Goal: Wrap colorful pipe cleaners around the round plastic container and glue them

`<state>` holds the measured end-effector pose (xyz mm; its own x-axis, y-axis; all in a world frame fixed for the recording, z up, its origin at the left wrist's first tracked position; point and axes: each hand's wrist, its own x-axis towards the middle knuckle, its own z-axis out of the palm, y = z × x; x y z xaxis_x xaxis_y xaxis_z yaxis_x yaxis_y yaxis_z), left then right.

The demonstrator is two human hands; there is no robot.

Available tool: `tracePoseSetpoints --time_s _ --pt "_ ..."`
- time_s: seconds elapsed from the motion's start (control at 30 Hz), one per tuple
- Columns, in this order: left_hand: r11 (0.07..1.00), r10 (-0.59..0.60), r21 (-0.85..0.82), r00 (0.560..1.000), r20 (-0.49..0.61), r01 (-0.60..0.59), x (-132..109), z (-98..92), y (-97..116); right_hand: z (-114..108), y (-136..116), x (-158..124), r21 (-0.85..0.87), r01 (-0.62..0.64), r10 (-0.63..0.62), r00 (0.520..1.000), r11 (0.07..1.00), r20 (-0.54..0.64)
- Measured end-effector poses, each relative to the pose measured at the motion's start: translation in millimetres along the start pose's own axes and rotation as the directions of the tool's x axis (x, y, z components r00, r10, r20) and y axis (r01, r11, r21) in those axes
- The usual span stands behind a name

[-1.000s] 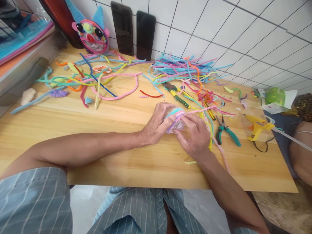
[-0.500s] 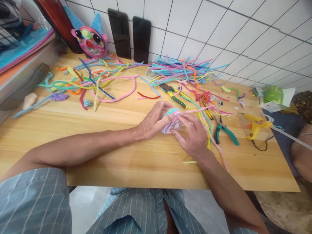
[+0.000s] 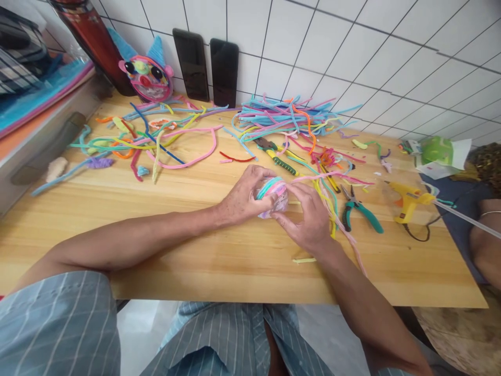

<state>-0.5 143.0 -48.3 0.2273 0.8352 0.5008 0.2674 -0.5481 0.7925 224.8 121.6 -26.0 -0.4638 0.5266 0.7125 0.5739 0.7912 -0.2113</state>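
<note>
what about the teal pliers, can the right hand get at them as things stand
Probably yes: the teal pliers lie uncovered just beyond the right hand, with only loose pipe cleaners between, though that hand is busy on the wrapped bundle.

White tiled wall point(image 3: 352, 47), dark grout lines, seen behind light wooden table point(image 3: 156, 250). Grey shelf unit point(image 3: 43, 130) set at left edge. Pale floor point(image 3: 135, 326) glimpsed below table front. Scene lit brightly, evenly; soft shadows cast.
</note>
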Motion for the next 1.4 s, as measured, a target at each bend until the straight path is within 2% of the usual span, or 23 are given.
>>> tracePoseSetpoints --time_s 0.1,0.3,0.37,0.47,0.57,0.77,0.97,1.27,1.4 --pt "1.0 0.02 0.005 0.999 0.025 -0.02 1.1 -1.9 3.2 -0.1 2.8 -2.2 0.023 -0.012 0.012 0.999 1.0 0.031" --pt "0.978 -0.19 -0.082 0.981 0.034 0.192 4.9 -1.9 15.6 -5.0 5.6 -0.4 0.07 -0.015 0.011 0.998 0.997 0.059" --pt "0.973 -0.201 -0.107 0.979 0.032 0.203 5.6 -1.7 15.8 -9.0 7.7 2.8 0.076 -0.036 0.029 0.996 0.996 0.083" --pt "0.986 -0.137 -0.092 0.989 0.058 0.142 5.7 -2.1 12.4 -14.3 12.8 9.5 0.039 -0.037 0.034 0.997 0.999 0.064" --pt "0.994 -0.083 -0.063 0.993 0.08 0.089 5.5 -2.7 8.2 -17.1 17.1 17.4 -0.019 0.029 -0.028 0.999 0.999 0.033" --pt "0.999 -0.008 -0.041 0.996 0.085 0.012 4.7 -2.0 1.5 -22.5 15.8 31.4 -0.096 0.19 -0.177 0.976 0.977 0.126" --pt "1.0 0.017 -0.027 0.995 0.094 -0.015 3.9 -0.7 -2.6 -27.7 13.5 39.4 -0.19 0.304 -0.282 0.95 0.934 0.134" --pt "0.996 0.087 -0.009 0.99 0.11 -0.087 0.8 -0.7 -4.2 -29.5 7.8 42.2 -0.151 0.283 -0.265 0.956 0.947 0.129" --pt "0.991 0.134 0.006 0.987 0.084 -0.135 -0.8 1.6 -4.9 -29.5 7.5 39.8 -0.13 0.264 -0.246 0.959 0.956 0.139"
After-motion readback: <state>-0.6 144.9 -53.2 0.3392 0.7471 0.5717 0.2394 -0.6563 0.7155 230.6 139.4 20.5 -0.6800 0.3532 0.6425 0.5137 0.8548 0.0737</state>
